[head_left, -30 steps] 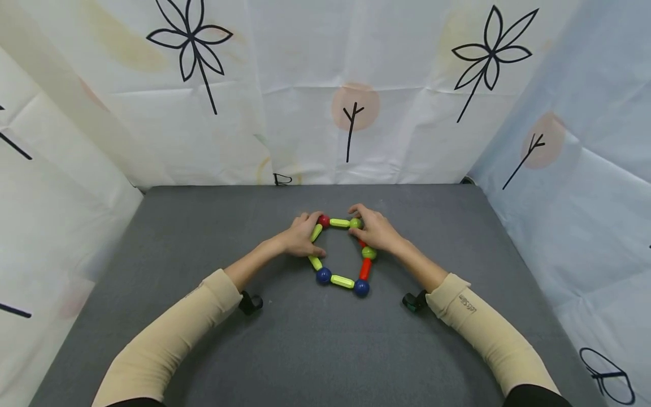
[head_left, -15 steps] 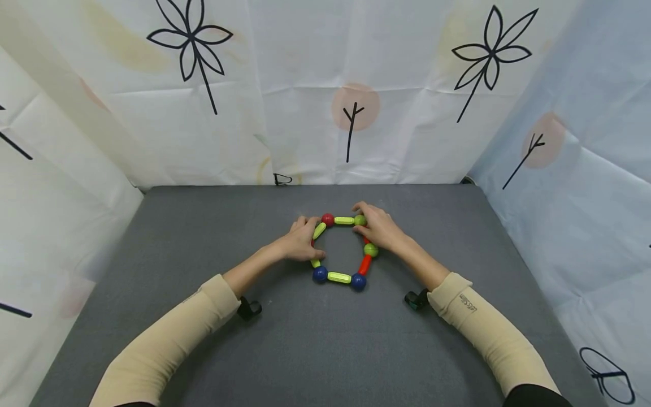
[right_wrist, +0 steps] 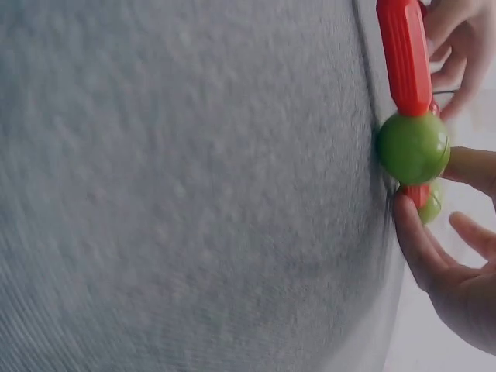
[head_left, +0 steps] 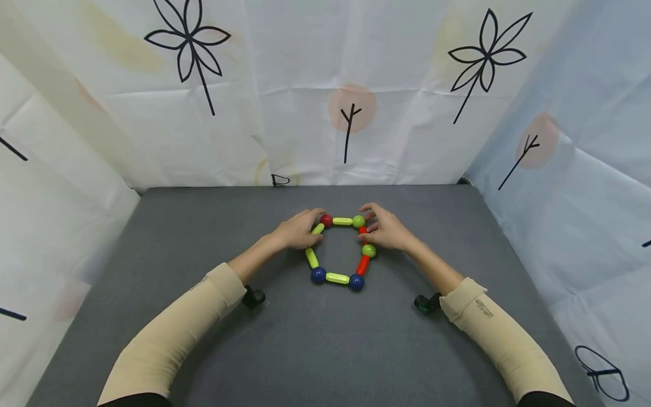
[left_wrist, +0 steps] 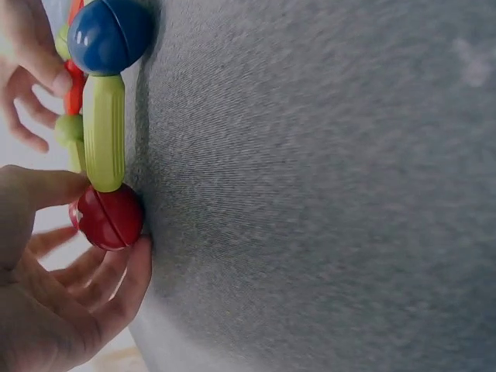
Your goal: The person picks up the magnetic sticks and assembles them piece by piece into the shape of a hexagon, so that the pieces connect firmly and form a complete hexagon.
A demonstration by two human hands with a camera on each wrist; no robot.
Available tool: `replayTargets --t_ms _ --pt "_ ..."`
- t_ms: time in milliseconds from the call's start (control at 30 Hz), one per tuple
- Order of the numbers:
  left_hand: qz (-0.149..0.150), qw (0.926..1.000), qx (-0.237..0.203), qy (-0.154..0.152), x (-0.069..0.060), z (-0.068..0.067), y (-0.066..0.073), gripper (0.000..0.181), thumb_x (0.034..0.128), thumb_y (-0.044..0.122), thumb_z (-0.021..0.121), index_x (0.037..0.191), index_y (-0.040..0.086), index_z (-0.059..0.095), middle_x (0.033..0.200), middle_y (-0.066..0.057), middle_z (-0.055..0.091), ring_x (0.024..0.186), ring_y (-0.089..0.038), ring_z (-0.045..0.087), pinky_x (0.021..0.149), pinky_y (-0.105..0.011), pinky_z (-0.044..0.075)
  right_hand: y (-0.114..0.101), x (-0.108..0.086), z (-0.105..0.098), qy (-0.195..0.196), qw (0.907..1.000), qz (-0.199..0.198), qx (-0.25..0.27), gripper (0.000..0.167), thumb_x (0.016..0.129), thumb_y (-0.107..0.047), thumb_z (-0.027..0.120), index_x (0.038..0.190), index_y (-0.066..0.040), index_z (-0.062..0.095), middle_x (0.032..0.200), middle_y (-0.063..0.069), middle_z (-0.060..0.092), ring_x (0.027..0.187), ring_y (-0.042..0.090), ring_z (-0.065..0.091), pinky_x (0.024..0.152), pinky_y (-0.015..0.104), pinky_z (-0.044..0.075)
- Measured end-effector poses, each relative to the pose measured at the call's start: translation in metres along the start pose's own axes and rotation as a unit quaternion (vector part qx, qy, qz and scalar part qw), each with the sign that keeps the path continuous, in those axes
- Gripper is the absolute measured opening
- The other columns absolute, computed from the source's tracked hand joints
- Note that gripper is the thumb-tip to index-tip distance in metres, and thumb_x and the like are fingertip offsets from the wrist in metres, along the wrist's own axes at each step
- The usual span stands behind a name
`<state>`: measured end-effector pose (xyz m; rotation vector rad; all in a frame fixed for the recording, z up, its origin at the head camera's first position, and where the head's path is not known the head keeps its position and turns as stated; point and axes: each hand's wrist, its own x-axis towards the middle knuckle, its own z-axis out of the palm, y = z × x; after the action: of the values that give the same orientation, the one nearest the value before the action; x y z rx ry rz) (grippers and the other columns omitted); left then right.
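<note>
A ring of toy magnetic balls and rods lies on the grey tabletop. Its far side has a red ball [head_left: 326, 220] and a green ball [head_left: 358, 221]; its near side has two blue balls [head_left: 318, 275] joined by a yellow-green rod [head_left: 337, 278]. My left hand [head_left: 300, 229] grips the ring's left corner; the left wrist view shows thumb and fingers about another red ball [left_wrist: 114, 218], hidden from the head view. With my right hand [head_left: 387, 229] I hold a red rod [head_left: 363, 230] loosely, thumb on the ring's inner side, beside the right green ball [right_wrist: 413, 149].
The grey tabletop [head_left: 305, 350] extends around the ring. White patterned cloth [head_left: 305, 130] hangs behind and on both sides. A small dark device [head_left: 252, 297] sits at my left cuff and another device [head_left: 427, 304] at my right.
The ring has shifted a little and its shape has altered slightly. My left hand has slid up its left side. My right hand has drawn back rightward from the far green ball, onto the red rod.
</note>
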<state>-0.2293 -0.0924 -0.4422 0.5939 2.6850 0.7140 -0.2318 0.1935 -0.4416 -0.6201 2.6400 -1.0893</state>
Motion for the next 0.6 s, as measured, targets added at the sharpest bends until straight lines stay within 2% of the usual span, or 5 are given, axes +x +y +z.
replayTargets --t_ms 100,200,400,600 --pt "-0.004 0.9996 0.026 -0.006 0.005 0.0 0.002 0.068 0.1058 0.024 0.067 0.168 0.02 0.039 0.152 -0.016 0.059 0.132 -0.032 0.061 0.103 -0.058 0.054 -0.003 -0.002 0.003 0.015 0.9999 -0.004 0.004 0.068 0.096 -0.006 0.081 0.154 0.003 0.046 0.142 0.032 0.059 0.114 0.043 0.075 0.097 0.052 0.063" --pt "-0.01 0.9992 0.039 -0.009 0.008 0.0 0.004 0.068 0.1055 0.024 0.067 0.167 0.023 0.04 0.154 -0.015 0.058 0.133 -0.031 0.061 0.104 -0.059 0.054 -0.005 -0.002 0.004 0.024 0.9997 0.001 -0.004 0.067 0.097 -0.008 0.08 0.154 0.003 0.046 0.142 0.031 0.058 0.112 0.042 0.076 0.095 0.051 0.063" --pt "0.003 0.9983 0.058 0.007 0.017 -0.002 0.006 0.065 0.1043 0.027 0.072 0.164 0.025 0.046 0.156 -0.014 0.056 0.136 -0.033 0.062 0.102 -0.061 0.056 -0.008 0.0 0.002 0.002 0.9996 0.014 -0.024 0.073 0.096 -0.013 0.083 0.157 0.002 0.044 0.144 0.03 0.056 0.113 0.041 0.074 0.094 0.05 0.063" --pt "0.01 0.9985 0.053 0.002 0.025 -0.004 0.003 0.052 0.1037 0.026 0.073 0.154 0.023 0.058 0.15 -0.013 0.061 0.131 -0.033 0.065 0.1 -0.056 0.058 -0.011 0.004 0.002 -0.004 0.9993 -0.006 -0.037 0.068 0.096 -0.005 0.082 0.154 0.003 0.047 0.143 0.031 0.057 0.114 0.041 0.073 0.095 0.05 0.063"
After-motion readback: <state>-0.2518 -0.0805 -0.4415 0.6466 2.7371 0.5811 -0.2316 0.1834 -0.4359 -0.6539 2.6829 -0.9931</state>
